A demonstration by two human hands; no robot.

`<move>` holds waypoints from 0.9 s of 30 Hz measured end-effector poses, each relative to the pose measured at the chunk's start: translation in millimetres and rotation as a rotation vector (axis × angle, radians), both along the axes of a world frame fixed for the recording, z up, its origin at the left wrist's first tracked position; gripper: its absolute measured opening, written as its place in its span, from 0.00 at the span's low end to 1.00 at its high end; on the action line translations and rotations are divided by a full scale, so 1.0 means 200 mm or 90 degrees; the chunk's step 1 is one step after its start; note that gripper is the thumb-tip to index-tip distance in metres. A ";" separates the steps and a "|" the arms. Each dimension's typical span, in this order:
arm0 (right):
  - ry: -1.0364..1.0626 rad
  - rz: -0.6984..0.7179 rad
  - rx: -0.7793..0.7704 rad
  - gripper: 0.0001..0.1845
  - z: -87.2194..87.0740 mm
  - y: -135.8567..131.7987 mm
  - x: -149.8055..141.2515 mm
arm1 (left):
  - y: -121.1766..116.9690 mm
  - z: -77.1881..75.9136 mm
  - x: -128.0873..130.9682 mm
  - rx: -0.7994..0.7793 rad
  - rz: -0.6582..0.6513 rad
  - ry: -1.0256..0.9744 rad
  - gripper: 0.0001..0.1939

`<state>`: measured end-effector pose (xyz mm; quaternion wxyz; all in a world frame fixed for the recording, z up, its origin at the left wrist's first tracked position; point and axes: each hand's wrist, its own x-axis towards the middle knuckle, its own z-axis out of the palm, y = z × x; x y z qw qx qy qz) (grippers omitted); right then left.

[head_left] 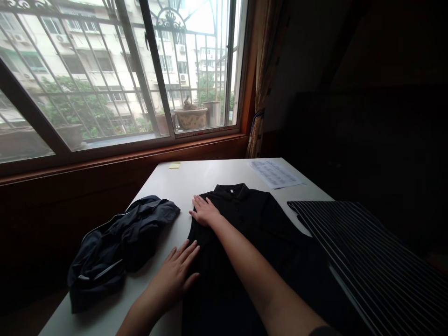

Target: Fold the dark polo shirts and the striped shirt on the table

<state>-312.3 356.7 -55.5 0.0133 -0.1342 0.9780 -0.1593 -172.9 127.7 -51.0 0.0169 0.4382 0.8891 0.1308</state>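
Observation:
A black polo shirt is spread out on the white table, its collar toward the window. My right hand rests flat on the shirt near its left shoulder edge, fingers spread, the forearm crossing over the fabric. Lower down, my left hand lies with fingers apart at the shirt's left side edge, partly over the tabletop. Neither hand grasps anything. The shirt's lower part runs out of view and is dark.
Left on the table is a crumpled heap of dark clothes with white piping. A black striped garment hangs over the right edge. Printed sheets and a yellow sticky note lie at the far end, below a barred window.

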 end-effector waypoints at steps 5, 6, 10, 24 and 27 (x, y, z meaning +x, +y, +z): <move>0.047 -0.009 0.010 0.39 0.00 -0.01 0.03 | -0.04 0.07 -0.01 0.060 -0.021 -0.045 0.30; 0.078 -0.016 0.011 0.38 0.00 -0.02 0.04 | -0.05 0.08 -0.02 0.069 -0.026 -0.056 0.29; 0.260 -0.032 0.020 0.34 0.03 -0.04 0.11 | -0.06 0.12 -0.06 0.110 -0.047 -0.082 0.25; 0.240 -0.100 0.007 0.28 0.09 0.30 0.60 | -0.05 0.12 -0.08 0.160 -0.056 -0.078 0.19; 0.174 -0.124 0.031 0.30 0.10 0.49 0.75 | -0.03 0.12 -0.07 0.169 -0.040 -0.078 0.18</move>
